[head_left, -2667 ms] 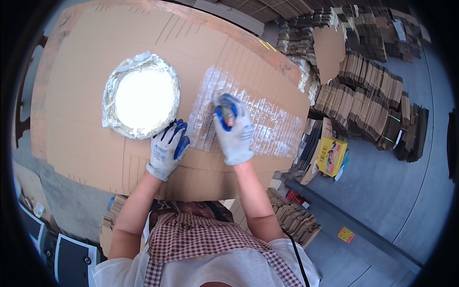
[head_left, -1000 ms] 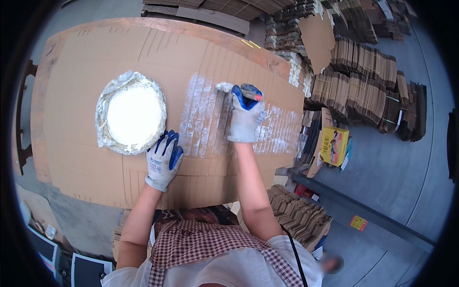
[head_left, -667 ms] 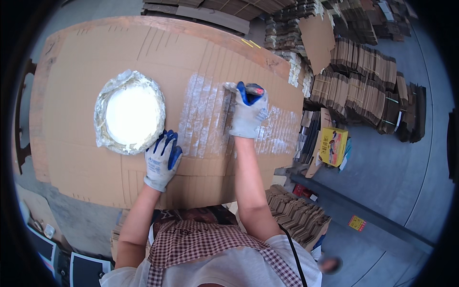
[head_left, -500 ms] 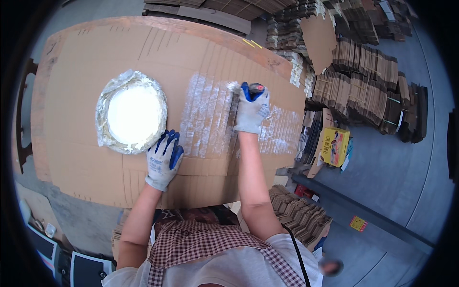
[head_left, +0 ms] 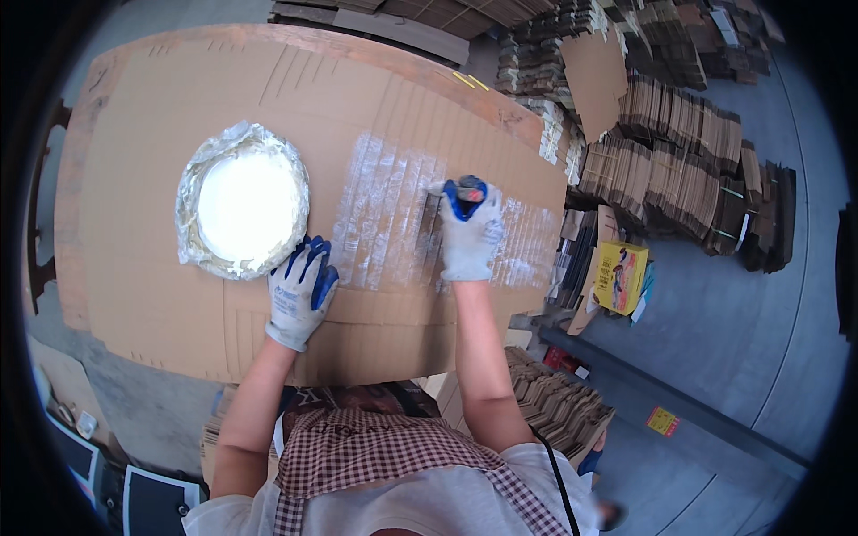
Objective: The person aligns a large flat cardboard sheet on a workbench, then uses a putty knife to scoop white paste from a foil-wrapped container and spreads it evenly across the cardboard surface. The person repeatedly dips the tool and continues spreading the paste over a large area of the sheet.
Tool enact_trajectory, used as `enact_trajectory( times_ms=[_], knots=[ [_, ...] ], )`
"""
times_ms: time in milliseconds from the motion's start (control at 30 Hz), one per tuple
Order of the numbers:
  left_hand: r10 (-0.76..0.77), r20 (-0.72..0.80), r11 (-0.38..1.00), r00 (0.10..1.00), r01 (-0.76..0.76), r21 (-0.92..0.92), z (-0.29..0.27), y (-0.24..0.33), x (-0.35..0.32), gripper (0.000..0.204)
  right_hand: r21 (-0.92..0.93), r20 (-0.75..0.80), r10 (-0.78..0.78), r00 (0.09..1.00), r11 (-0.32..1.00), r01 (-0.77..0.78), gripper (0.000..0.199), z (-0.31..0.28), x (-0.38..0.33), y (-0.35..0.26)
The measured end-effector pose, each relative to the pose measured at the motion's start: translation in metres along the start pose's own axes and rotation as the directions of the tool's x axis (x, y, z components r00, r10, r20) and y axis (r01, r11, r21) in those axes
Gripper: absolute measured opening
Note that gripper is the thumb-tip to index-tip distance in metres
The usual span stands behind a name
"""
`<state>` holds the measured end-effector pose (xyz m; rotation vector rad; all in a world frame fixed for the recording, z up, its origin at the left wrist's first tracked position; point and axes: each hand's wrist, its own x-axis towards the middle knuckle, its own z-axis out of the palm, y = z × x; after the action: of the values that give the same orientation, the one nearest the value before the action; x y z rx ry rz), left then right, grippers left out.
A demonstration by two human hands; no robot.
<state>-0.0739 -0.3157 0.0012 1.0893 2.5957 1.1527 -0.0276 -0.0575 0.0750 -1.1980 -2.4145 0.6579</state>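
Note:
My right hand [head_left: 470, 234], in a white glove with blue fingers, is closed around a brush [head_left: 435, 189] whose pale tip points left; most of its handle is hidden in my grip. Under it lie thin cardboard strips [head_left: 380, 214] in a row, smeared with a shiny white paste. To the left sits a round basin [head_left: 185, 210] with a crinkled, film-like wrapping and bright white contents. My left hand [head_left: 301, 299], gloved alike, rests with fingers stretched out on the cardboard sheet [head_left: 134, 179], its fingertips at the basin's lower right rim.
The sheet covers a wooden table [head_left: 76, 205]. Yellow strips [head_left: 469, 80] lie near its far edge. Bundled cardboard stacks [head_left: 666, 170] fill the floor to the right, with a yellow box [head_left: 619, 275] nearer. More folded cardboard [head_left: 559, 402] stands close by my right side.
My right hand has drawn the brush a little toward me over the strips. The left hand keeps its place beside the basin. The whole view has shifted slightly.

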Motion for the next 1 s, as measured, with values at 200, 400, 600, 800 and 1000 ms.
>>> enact_trajectory(
  times_ms=[200,400,600,800,1000],
  knots=[
    [-0.011,0.02,1.0,1.0,0.011,-0.016,-0.001,0.001,0.0,0.041,-0.177,0.058,0.055,0.997,0.983,-0.044,0.036,-0.008,-0.01,0.018],
    [0.0,0.009,1.0,1.0,0.001,-0.026,-0.001,0.0,0.0,0.04,-0.006,0.153,-0.078,0.985,0.997,0.08,0.039,-0.016,-0.039,0.005],
    [0.018,-0.016,1.0,1.0,-0.017,0.024,-0.002,0.001,0.0,0.039,-0.02,0.169,-0.021,0.985,0.999,0.025,0.034,-0.025,-0.038,0.006],
    [0.018,0.004,1.0,1.0,-0.018,-0.011,-0.002,0.001,0.001,0.039,0.095,0.252,0.021,0.968,0.994,-0.047,0.038,-0.016,-0.027,0.012],
    [0.01,0.006,1.0,1.0,-0.009,-0.009,0.0,-0.002,-0.003,0.04,0.108,0.267,-0.085,0.96,0.992,0.057,0.038,-0.021,-0.056,-0.014]
  ],
)
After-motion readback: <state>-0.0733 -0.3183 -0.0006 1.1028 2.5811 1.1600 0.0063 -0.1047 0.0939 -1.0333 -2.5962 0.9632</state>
